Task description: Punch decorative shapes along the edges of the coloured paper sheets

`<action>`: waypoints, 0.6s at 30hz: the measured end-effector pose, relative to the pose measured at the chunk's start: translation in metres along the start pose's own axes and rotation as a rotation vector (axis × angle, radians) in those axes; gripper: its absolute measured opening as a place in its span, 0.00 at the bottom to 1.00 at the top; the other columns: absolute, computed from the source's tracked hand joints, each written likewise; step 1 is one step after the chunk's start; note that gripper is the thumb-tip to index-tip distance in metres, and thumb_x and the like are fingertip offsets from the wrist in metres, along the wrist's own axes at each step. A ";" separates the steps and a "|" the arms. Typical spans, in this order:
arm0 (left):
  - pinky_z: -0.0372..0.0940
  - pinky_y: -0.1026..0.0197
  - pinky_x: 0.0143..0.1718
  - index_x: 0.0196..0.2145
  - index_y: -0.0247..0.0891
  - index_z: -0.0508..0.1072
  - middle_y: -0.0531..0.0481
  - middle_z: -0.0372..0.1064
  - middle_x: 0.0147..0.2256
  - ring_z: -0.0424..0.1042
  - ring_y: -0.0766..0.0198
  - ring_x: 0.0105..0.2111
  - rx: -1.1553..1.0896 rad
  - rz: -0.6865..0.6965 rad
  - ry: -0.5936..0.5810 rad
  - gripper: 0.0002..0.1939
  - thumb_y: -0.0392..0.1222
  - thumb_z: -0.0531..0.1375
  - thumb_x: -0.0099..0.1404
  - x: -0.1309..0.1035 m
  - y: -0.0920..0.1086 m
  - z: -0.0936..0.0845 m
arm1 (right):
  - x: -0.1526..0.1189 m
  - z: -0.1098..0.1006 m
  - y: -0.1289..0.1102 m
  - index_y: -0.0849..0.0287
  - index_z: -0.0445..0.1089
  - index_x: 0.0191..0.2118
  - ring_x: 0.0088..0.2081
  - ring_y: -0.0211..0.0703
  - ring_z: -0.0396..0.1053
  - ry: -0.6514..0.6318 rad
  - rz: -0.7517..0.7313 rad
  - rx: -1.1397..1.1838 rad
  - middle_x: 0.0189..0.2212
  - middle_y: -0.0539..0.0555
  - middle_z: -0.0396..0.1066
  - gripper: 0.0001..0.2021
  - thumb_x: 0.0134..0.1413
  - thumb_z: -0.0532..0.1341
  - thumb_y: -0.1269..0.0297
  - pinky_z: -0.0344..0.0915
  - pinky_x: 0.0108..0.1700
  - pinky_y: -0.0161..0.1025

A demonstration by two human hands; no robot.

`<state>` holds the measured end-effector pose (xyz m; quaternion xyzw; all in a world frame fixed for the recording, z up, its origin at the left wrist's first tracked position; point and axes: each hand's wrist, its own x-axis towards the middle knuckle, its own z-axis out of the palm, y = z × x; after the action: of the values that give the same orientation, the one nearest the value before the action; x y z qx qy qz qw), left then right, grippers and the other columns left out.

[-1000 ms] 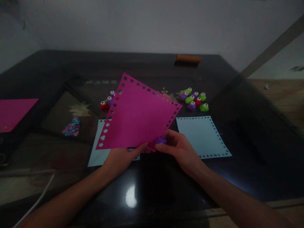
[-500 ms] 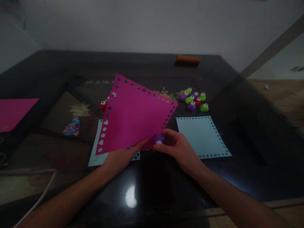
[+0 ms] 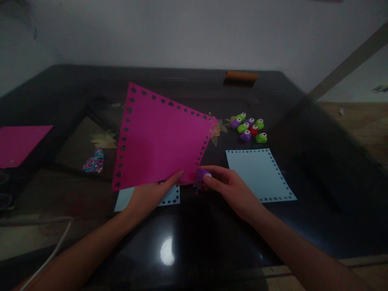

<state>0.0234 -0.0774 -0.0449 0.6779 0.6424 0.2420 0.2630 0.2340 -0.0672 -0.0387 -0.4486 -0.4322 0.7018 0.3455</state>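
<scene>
Plainly, the pink sheet [image 3: 163, 137] is held up tilted above the near middle of the table [image 3: 206, 238], with cut-outs showing along its far, left and right sides. The left hand [image 3: 150, 196] grips its near edge, thumb on top and the other fingers mostly hidden underneath; the right hand [image 3: 228, 186] is closed round a purple punch [image 3: 203, 174] at the sheet's near right corner, thumb against its pale end. The sheet should handle as light and springy, stiff enough to stand out from one grip (as it does here) yet easily creased, and likely weakest along the pierced border, so a plain stretch of the near edge seems the best hold. The punch looks hard, smooth and light, best taken by its rounded sides. One blue sheet [image 3: 254, 173] lies beside the right hand, and more punches [image 3: 243, 128] sit beyond it, toward the table's far edge.
</scene>
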 end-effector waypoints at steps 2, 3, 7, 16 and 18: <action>0.62 0.51 0.51 0.37 0.49 0.78 0.52 0.77 0.31 0.73 0.52 0.44 0.013 -0.003 0.033 0.11 0.47 0.57 0.61 0.003 0.003 -0.003 | 0.000 -0.001 -0.001 0.57 0.73 0.42 0.37 0.40 0.70 -0.014 -0.019 0.026 0.38 0.54 0.75 0.15 0.50 0.63 0.55 0.65 0.42 0.41; 0.62 0.51 0.51 0.36 0.49 0.78 0.52 0.77 0.31 0.73 0.52 0.44 0.025 -0.007 0.054 0.11 0.48 0.56 0.61 0.004 0.004 -0.003 | 0.001 -0.001 -0.001 0.57 0.74 0.42 0.37 0.41 0.70 -0.022 -0.023 0.051 0.37 0.55 0.75 0.16 0.52 0.62 0.53 0.65 0.41 0.41; 0.60 0.50 0.54 0.35 0.50 0.78 0.52 0.77 0.31 0.71 0.52 0.46 0.017 -0.053 0.136 0.11 0.51 0.57 0.60 0.008 0.004 -0.003 | 0.002 -0.001 0.000 0.60 0.74 0.38 0.36 0.43 0.71 -0.054 -0.017 0.159 0.34 0.57 0.75 0.18 0.56 0.57 0.50 0.65 0.40 0.42; 0.58 0.49 0.55 0.31 0.48 0.77 0.52 0.77 0.31 0.71 0.51 0.46 -0.053 -0.087 0.171 0.10 0.52 0.58 0.58 0.012 0.011 -0.003 | 0.002 -0.002 0.000 0.60 0.73 0.40 0.37 0.43 0.71 -0.068 0.023 0.199 0.35 0.57 0.75 0.22 0.58 0.53 0.46 0.65 0.41 0.42; 0.58 0.49 0.55 0.31 0.47 0.77 0.51 0.77 0.30 0.71 0.52 0.46 -0.066 -0.077 0.158 0.11 0.51 0.57 0.58 0.012 0.014 -0.003 | 0.003 -0.003 0.001 0.60 0.72 0.39 0.36 0.43 0.71 -0.081 0.029 0.204 0.35 0.57 0.75 0.23 0.58 0.52 0.46 0.65 0.41 0.42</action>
<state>0.0320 -0.0654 -0.0337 0.6225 0.6785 0.3052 0.2430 0.2356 -0.0641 -0.0411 -0.3884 -0.3659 0.7646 0.3614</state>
